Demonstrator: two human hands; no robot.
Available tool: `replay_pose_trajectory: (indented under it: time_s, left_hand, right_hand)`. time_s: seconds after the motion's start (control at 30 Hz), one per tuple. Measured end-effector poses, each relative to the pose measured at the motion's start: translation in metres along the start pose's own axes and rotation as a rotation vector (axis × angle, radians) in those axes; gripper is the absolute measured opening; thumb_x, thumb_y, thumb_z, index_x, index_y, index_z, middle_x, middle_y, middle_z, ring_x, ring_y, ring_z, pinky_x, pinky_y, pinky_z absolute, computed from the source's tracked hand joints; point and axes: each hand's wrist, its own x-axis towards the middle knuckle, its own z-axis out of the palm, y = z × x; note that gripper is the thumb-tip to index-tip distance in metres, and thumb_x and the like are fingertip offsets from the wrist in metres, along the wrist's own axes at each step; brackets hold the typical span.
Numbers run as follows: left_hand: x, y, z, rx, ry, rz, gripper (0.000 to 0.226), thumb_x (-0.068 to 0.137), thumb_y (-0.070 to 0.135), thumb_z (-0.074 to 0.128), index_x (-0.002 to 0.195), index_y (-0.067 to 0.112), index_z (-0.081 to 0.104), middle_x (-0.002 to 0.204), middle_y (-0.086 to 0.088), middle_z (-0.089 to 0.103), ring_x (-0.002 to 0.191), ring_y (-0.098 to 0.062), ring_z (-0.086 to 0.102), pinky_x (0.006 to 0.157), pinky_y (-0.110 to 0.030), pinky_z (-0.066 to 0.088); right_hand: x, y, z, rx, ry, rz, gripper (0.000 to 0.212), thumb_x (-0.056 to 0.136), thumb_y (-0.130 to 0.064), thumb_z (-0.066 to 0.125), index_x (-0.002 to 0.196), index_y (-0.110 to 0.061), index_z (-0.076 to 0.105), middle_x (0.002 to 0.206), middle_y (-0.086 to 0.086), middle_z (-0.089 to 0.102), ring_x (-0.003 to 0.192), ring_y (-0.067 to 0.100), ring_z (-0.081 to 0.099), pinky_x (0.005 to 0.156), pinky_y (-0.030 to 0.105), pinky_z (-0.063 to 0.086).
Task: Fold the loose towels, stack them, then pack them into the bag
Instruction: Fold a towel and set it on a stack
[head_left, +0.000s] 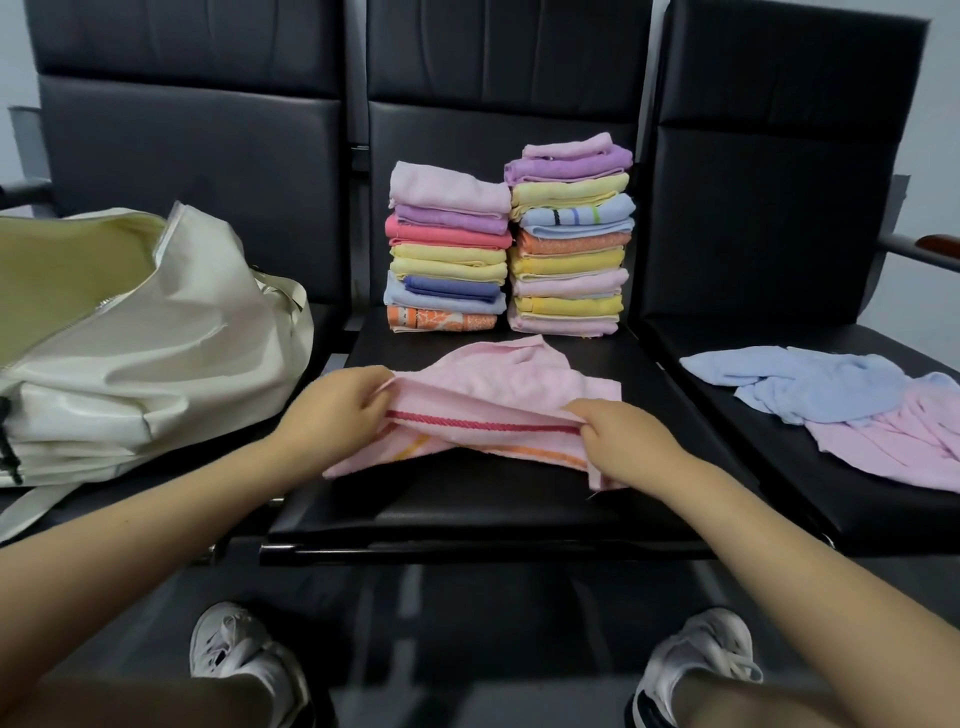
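Note:
A pink towel (511, 387) with a red and an orange stripe lies partly folded on the middle black seat (467, 509). My left hand (332, 410) pinches its left edge and my right hand (626, 441) pinches its right edge, lifting the near fold. Behind it stand two stacks of folded towels, a shorter left stack (449, 249) and a taller right stack (571, 239). An open cream bag (140, 343) lies on the left seat. Loose on the right seat are a light blue towel (810, 387) and a pink towel (893, 444).
The black seat backs (498, 119) rise right behind the stacks. A metal armrest with a wooden tip (924, 249) sticks out at the far right. My knees and white shoes (228, 642) are below the seat's front edge.

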Motion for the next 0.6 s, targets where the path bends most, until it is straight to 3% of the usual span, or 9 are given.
replay_pose_trajectory:
  time_s: [0.1, 0.17, 0.23, 0.3, 0.37, 0.4, 0.5, 0.6]
  left_hand:
    - [0.003, -0.014, 0.000, -0.079, -0.009, -0.153, 0.026, 0.098, 0.017, 0.046, 0.083, 0.001, 0.060, 0.079, -0.011, 0.065, 0.079, -0.030, 0.056, 0.066, -0.037, 0.036]
    - [0.005, -0.018, 0.002, -0.195, -0.044, -0.269, 0.031, 0.098, 0.019, 0.045, 0.093, -0.005, 0.064, 0.089, -0.018, 0.067, 0.086, -0.031, 0.058, 0.073, -0.037, 0.041]
    - [0.005, -0.019, 0.005, -0.296, -0.083, -0.334, 0.038, 0.098, 0.025, 0.046, 0.095, -0.009, 0.062, 0.095, -0.025, 0.066, 0.082, -0.027, 0.056, 0.072, -0.035, 0.040]
    - [0.003, -0.019, 0.005, -0.386, -0.106, -0.376, 0.049, 0.090, 0.036, 0.046, 0.094, -0.010, 0.062, 0.092, -0.026, 0.065, 0.078, -0.021, 0.052, 0.071, -0.032, 0.039]
    - [0.002, -0.021, 0.005, -0.509, -0.124, -0.413, 0.051, 0.089, 0.038, 0.049, 0.091, -0.012, 0.061, 0.080, -0.020, 0.063, 0.074, -0.018, 0.052, 0.070, -0.031, 0.041]
    - [0.002, -0.021, 0.005, -0.573, -0.139, -0.432, 0.047, 0.091, 0.035, 0.054, 0.087, -0.011, 0.062, 0.075, -0.014, 0.061, 0.072, -0.018, 0.053, 0.068, -0.031, 0.041]
    - [0.002, -0.024, 0.006, -0.540, -0.222, -0.404, 0.038, 0.094, 0.031, 0.058, 0.065, 0.006, 0.056, 0.060, -0.003, 0.048, 0.061, -0.013, 0.045, 0.060, -0.029, 0.035]
    - [0.002, -0.027, 0.011, -0.223, -0.231, -0.273, 0.050, 0.091, 0.043, 0.057, 0.055, 0.011, 0.043, 0.051, 0.005, 0.039, 0.052, -0.013, 0.035, 0.054, -0.028, 0.028]
  right_hand:
    - [0.004, 0.007, -0.005, 0.277, 0.060, 0.100, 0.047, 0.097, -0.007, 0.032, 0.137, -0.021, 0.053, 0.134, 0.003, 0.057, 0.116, 0.022, 0.054, 0.091, 0.028, 0.043]
    - [0.004, 0.002, -0.008, 0.536, 0.105, 0.134, 0.043, 0.098, -0.005, 0.033, 0.128, -0.018, 0.061, 0.127, 0.000, 0.057, 0.107, 0.016, 0.053, 0.087, 0.025, 0.043]
    - [0.004, -0.003, -0.011, 0.753, 0.079, 0.170, 0.030, 0.099, -0.012, 0.040, 0.105, -0.020, 0.069, 0.100, -0.001, 0.062, 0.085, 0.013, 0.057, 0.070, 0.024, 0.048]
    - [0.003, -0.007, -0.016, 0.937, -0.017, 0.240, 0.025, 0.097, -0.030, 0.051, 0.077, -0.018, 0.059, 0.065, 0.002, 0.053, 0.052, 0.013, 0.048, 0.046, 0.022, 0.037]
    - [0.006, -0.004, -0.020, 1.011, -0.092, 0.277, 0.042, 0.092, -0.041, 0.059, 0.061, -0.016, 0.048, 0.045, 0.004, 0.041, 0.036, 0.015, 0.033, 0.044, 0.022, 0.021]
    - [0.009, -0.004, -0.022, 1.022, -0.088, 0.308, 0.046, 0.091, -0.042, 0.061, 0.056, -0.016, 0.046, 0.040, 0.004, 0.040, 0.034, 0.017, 0.032, 0.043, 0.021, 0.021]
    - [0.023, 0.003, -0.022, 1.000, 0.095, 0.457, 0.031, 0.088, -0.035, 0.067, 0.068, -0.013, 0.058, 0.060, 0.007, 0.058, 0.055, 0.019, 0.054, 0.051, 0.024, 0.037]
    - [0.038, 0.012, -0.012, 0.527, 0.224, 0.489, 0.026, 0.090, -0.033, 0.056, 0.074, -0.013, 0.063, 0.082, 0.007, 0.065, 0.080, 0.027, 0.060, 0.064, 0.032, 0.043]
